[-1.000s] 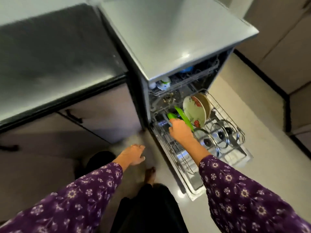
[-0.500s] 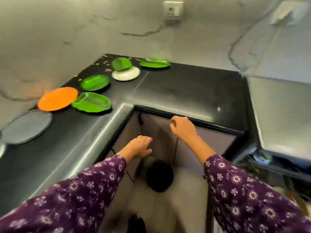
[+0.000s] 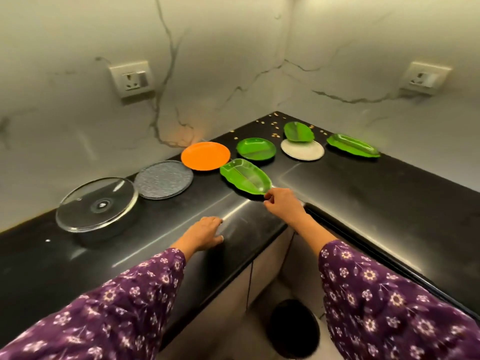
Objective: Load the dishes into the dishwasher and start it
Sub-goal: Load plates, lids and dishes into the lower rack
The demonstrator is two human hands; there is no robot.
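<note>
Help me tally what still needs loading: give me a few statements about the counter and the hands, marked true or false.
1. The orange plate lies between the grey plate and the round green plate. True.
2. The glass lid sits on the white plate. False: a small leaf dish overlaps the white plate; the lid is at the left end, beside the grey plate.
3. The right hand pinches the tip of the nearest leaf tray. True.
4. The left hand holds the grey plate. False: it rests on the counter and holds nothing.
</note>
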